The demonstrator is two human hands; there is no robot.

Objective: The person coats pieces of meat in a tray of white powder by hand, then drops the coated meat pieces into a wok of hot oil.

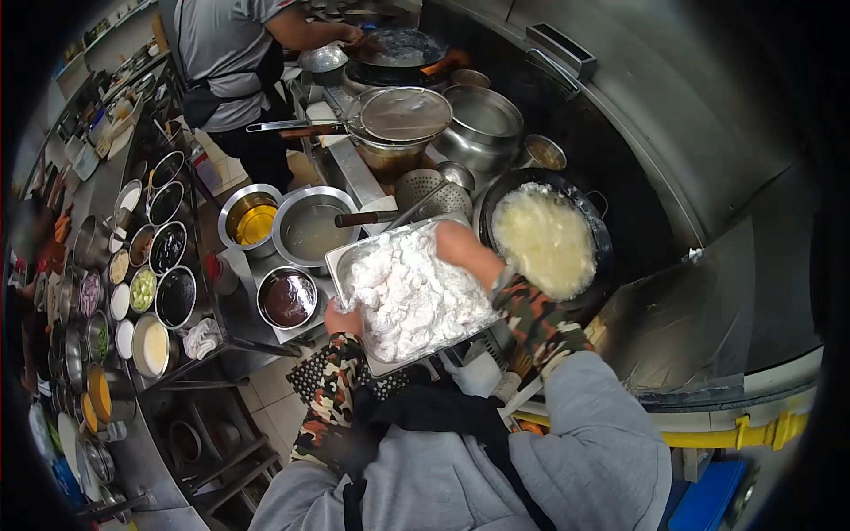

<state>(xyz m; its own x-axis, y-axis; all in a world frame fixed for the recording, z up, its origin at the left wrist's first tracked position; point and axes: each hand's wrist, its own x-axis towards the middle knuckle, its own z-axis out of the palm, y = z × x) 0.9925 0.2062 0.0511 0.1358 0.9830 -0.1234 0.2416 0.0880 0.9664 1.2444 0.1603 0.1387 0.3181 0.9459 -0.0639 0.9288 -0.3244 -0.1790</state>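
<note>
A rectangular metal tray (390, 363) is heaped with white, flour-coated pieces (403, 292). My left hand (343, 320) grips the tray's left rim. At the tray's far right corner, my right hand (460, 252) reaches into the coated pieces, its fingers hidden from view. To the right of the tray, a black wok (604, 252) holds pale, foaming oil (542, 239). A perforated ladle (423, 190) and a dark-handled utensil (367, 218) lie just beyond the tray.
A pot of yellow liquid (252, 221), a pot of cloudy liquid (310, 226) and a bowl of dark red sauce (286, 297) stand left. A mesh strainer (405, 113) rests on a pot farther back. Another person (226, 71) works at a far wok (398, 49). Several ingredient containers (174, 296) line the left counter.
</note>
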